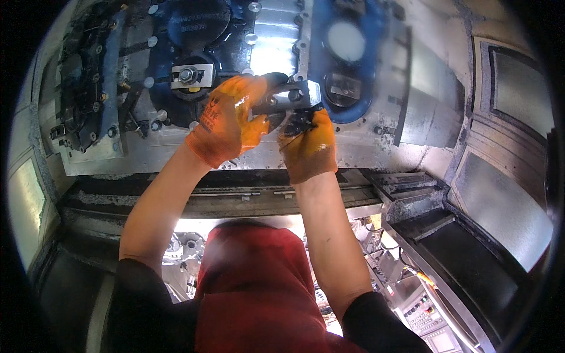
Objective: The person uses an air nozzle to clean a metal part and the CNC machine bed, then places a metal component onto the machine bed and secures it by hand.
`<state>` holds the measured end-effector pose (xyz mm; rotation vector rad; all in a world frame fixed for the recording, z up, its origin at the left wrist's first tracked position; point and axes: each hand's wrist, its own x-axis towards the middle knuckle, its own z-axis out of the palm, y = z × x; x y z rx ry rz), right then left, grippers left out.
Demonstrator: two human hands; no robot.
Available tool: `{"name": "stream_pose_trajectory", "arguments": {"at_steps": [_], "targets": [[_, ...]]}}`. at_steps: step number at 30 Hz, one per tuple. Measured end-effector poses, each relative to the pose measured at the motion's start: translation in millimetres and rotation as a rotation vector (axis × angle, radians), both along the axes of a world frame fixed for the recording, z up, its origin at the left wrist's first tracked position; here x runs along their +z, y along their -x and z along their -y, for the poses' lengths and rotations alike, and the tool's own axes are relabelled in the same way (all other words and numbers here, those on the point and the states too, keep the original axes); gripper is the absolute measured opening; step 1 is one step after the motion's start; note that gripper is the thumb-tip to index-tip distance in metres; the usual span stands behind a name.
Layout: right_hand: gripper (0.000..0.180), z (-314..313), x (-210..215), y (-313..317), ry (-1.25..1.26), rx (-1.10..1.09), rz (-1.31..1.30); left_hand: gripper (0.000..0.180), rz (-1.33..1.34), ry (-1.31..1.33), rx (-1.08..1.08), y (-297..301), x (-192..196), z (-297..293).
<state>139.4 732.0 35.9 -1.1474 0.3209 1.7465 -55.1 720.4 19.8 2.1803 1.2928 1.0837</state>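
Note:
Both hands wear orange gloves with dark, wet-looking fingertips and meet over a metal fixture. My left hand point(231, 117) is closed around the left end of a dark metal block point(299, 94), its thumb below and its fingers above. From the near side, my right hand point(309, 146) grips the block's right part with curled fingers. Holes show in the block's face, and its right end is bright. Whether it touches the fixture point(176, 156) beneath cannot be made out. Left of my hands, a bolted clamp plate point(203, 76) sits on a dark, wet workpiece point(168, 50).
A blue-lit, wet workpiece point(368, 65) with round openings stands right of my hands. Another dark part point(73, 88) is mounted at far left. Metal ledges point(282, 197) with chips run along the near side. Enclosure panels point(500, 194) rise at right; a control panel point(424, 315) shows at lower right.

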Motion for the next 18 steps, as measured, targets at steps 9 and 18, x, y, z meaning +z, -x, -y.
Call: {"name": "stream_pose_trajectory", "arguments": {"at_steps": [9, 18], "targets": [[0.026, 2.5, -24.1, 16.7, -0.064, 0.155, -0.159, 0.058, -0.079, -0.105, 0.013, 17.6, 14.0, -10.3], [0.04, -18.4, -38.3, 22.6, -0.165, 0.161, -0.219, 0.042, -0.317, 0.038, 0.022, -7.5, 0.4, -40.4]]}}
